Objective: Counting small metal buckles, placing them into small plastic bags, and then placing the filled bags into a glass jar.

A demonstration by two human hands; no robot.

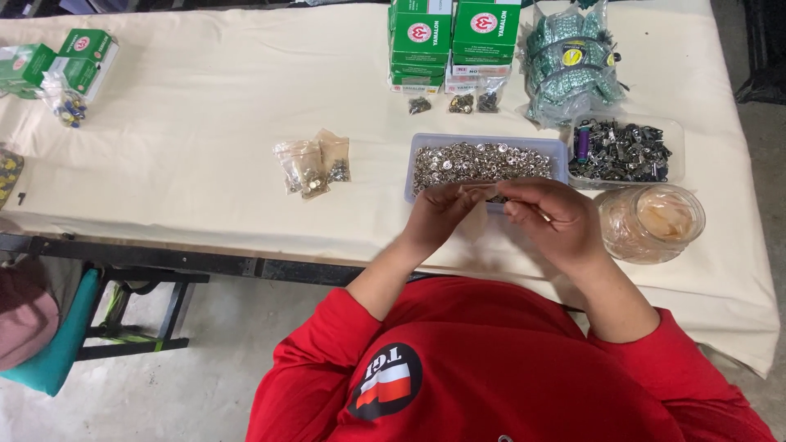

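Where both hands (499, 214) meet, small packet (479, 191) lengthwise left-right.

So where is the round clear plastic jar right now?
In the head view, the round clear plastic jar stands on the cream tablecloth beside the person's right hand, just in front of the clear tray of dark metal clips.

Two hands, left (438, 214) and right (553, 219), at near table edge; two clear plastic trays, one (426, 143) heaped with silver snap fasteners, other (675, 131) at right with dark metal clips; one round clear jar (651, 223) near right; three small filled bags (313, 164) left of centre; three tiny bags (455, 103) below far stack of green boxes (454, 37); two green boxes (61, 61) far left; one large bag of green packets (569, 61) far right.
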